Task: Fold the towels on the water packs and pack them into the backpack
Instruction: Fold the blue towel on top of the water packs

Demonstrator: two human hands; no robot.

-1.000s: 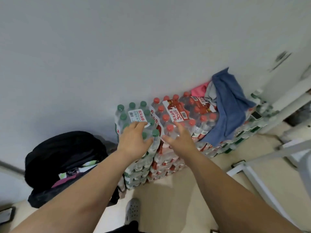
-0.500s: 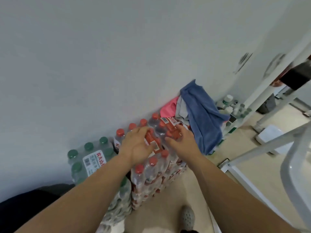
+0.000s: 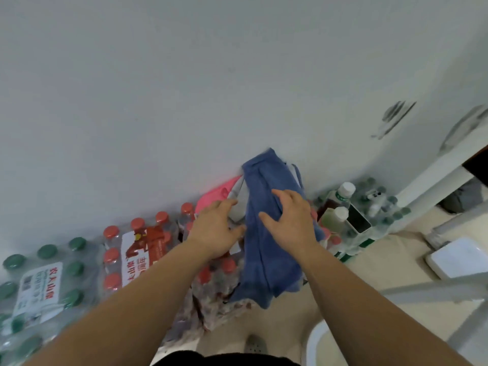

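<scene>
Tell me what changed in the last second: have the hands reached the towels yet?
Both hands slid right along the packs, off the bottle caps and onto the towels. The right hand now lies spread on the blue towel; the left hand touches the grey towel beside it. Neither grips yet. The towels lie as before, blue draped over the packs, pink towel behind. The backpack is out of view.

Matt blue cloth towel (image 3: 266,233) drapes glossy plastic-wrapped water packs (image 3: 137,249).

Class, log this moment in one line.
left hand open at grey towel | right hand open on blue towel | both unfolded on water packs
</scene>
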